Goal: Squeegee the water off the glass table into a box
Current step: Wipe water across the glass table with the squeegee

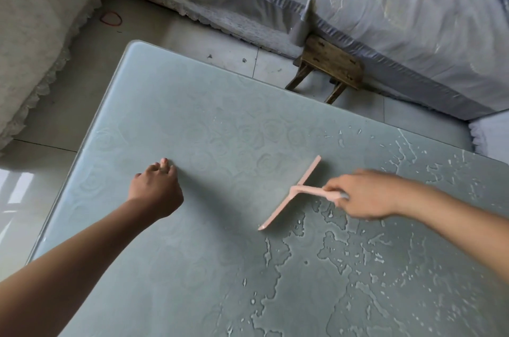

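A pale green glass table (170, 105) with a faint rose pattern fills most of the view. Water (344, 262) lies in puddles and drops over its right and lower right parts; the left part looks dry. My right hand (363, 194) grips the handle of a pink squeegee (292, 193), whose blade rests on the glass at the water's left edge. My left hand (155, 189) rests on the dry glass with fingers loosely curled, holding nothing. No box is in view.
A small wooden stool (327, 68) stands on the tiled floor beyond the table's far edge, against a grey-covered sofa (385, 14). A cream lace-edged cover (33, 42) hangs at the left. A red rubber band (111, 18) lies on the floor.
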`<state>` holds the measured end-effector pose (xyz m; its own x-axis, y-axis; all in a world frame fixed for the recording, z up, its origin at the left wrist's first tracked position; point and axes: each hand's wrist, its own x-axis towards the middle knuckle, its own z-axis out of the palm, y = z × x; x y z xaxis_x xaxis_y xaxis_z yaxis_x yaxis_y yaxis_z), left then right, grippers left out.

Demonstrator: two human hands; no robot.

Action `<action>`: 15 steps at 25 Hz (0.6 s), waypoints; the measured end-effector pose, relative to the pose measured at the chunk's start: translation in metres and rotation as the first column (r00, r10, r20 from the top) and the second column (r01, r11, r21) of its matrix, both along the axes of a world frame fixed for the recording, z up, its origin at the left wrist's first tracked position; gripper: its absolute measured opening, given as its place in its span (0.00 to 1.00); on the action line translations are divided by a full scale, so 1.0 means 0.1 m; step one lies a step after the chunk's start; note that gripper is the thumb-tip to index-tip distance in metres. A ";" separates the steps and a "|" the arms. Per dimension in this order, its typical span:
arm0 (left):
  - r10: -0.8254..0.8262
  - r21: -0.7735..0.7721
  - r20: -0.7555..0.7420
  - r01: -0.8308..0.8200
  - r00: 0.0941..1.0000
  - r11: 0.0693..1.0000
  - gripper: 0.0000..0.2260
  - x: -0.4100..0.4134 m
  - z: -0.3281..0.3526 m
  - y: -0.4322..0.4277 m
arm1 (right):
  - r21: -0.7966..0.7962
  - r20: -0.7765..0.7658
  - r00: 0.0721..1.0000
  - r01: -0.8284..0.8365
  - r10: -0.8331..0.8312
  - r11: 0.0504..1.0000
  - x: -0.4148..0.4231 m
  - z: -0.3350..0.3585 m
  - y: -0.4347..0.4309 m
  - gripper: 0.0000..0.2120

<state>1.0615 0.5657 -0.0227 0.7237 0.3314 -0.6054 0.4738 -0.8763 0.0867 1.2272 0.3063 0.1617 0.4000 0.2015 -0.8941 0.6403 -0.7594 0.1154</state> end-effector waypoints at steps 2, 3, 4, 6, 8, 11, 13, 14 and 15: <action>-0.015 0.011 -0.014 0.015 1.000 1.000 0.23 0.03 0.01 -0.01 | 0.082 0.031 0.998 -0.048 0.045 0.996 0.20 0.02 0.24 0.14; -0.018 0.013 -0.023 0.018 1.000 1.000 0.24 0.03 0.01 -0.02 | 0.143 0.075 0.996 -0.068 0.057 0.987 0.32 -0.01 0.39 0.14; -0.017 0.010 -0.034 0.017 0.999 1.000 0.25 0.03 0.01 -0.03 | 0.191 0.115 0.992 -0.073 0.052 0.979 0.43 -0.06 0.53 0.14; 0.005 -0.002 -0.044 -0.005 0.999 1.000 0.26 0.00 0.02 -0.07 | 0.215 0.133 0.991 -0.029 0.000 0.976 0.56 -0.14 0.74 0.16; 0.035 -0.012 -0.019 -0.035 0.999 0.999 0.26 -0.05 0.02 -0.11 | 0.204 0.087 0.992 0.067 -0.086 0.977 0.59 -0.20 0.71 0.17; 0.032 0.007 0.018 -0.032 0.999 0.999 0.27 -0.14 0.01 -0.19 | 0.227 0.036 0.985 0.154 -0.166 0.962 0.43 -0.19 0.32 0.15; 0.003 0.015 0.033 -0.004 0.999 1.000 0.28 -0.19 0.01 -0.27 | 0.220 0.011 0.982 0.184 -0.191 0.958 0.25 -0.17 -0.02 0.14; -0.008 0.015 0.038 0.008 0.999 1.000 0.28 -0.21 0.02 -0.31 | 0.205 -0.004 0.980 0.195 -0.199 0.959 0.14 -0.16 -0.20 0.13; -0.020 0.011 0.044 0.020 0.999 1.000 0.28 -0.22 0.02 -0.36 | 0.185 -0.010 0.980 0.195 -0.197 0.963 0.02 -0.16 -0.36 0.13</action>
<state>1.0397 0.5301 -0.0202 0.7559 0.3228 -0.5695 0.4521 -0.8866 0.0975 1.2292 0.2698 0.1456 0.4553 0.2790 -0.8455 0.4764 -0.8786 -0.0334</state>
